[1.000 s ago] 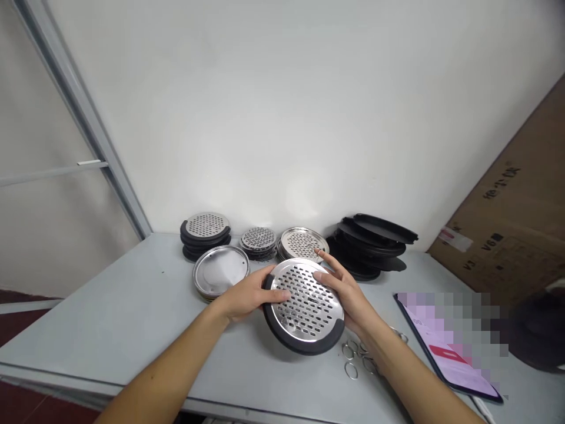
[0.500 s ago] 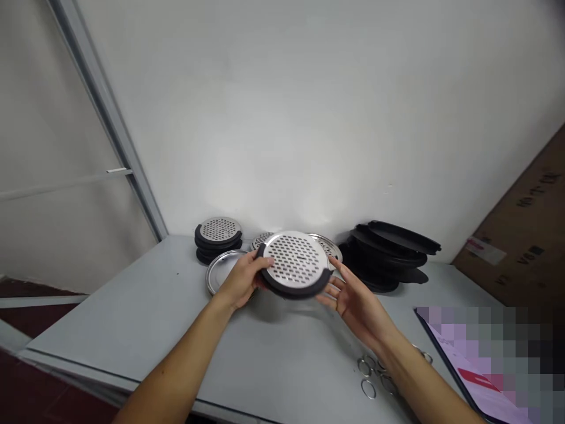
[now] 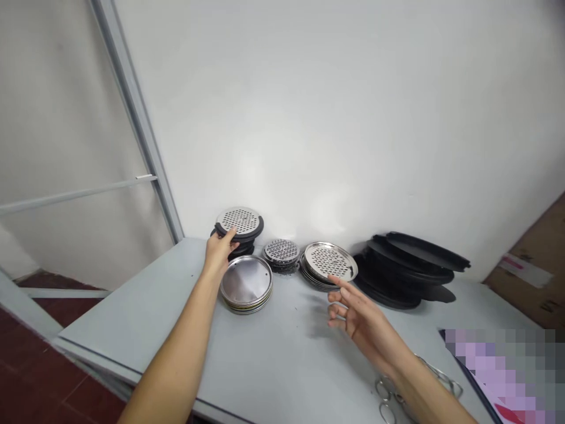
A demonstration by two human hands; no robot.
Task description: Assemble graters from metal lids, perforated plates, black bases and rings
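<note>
My left hand (image 3: pixel 219 250) grips the near edge of a round metal grater (image 3: pixel 239 221) with slotted holes and a black rim. This grater is on or just over a stack of black-rimmed discs (image 3: pixel 241 248) at the back left; whether it rests fully on them I cannot tell. Above the table to the right, my right hand (image 3: pixel 357 312) holds nothing, its fingers apart and partly curled. Beyond its fingertips stands a stack of perforated metal plates (image 3: pixel 331 261). Smooth metal lids or plates (image 3: pixel 247 280) are piled just in front of my left hand's stack.
Small grater discs (image 3: pixel 281 251) are stacked between the piles. Black round trays (image 3: pixel 406 268) lean in a heap at the back right. Metal rings (image 3: pixel 383 388) lie near my right forearm, beside a dark-edged panel (image 3: pixel 468 371), partly blurred out. A cardboard box (image 3: pixel 529 271) stands far right.
My left hand has carried the grater from the middle to the back left stack. My right hand has come away from the grater. The view has shifted left.
</note>
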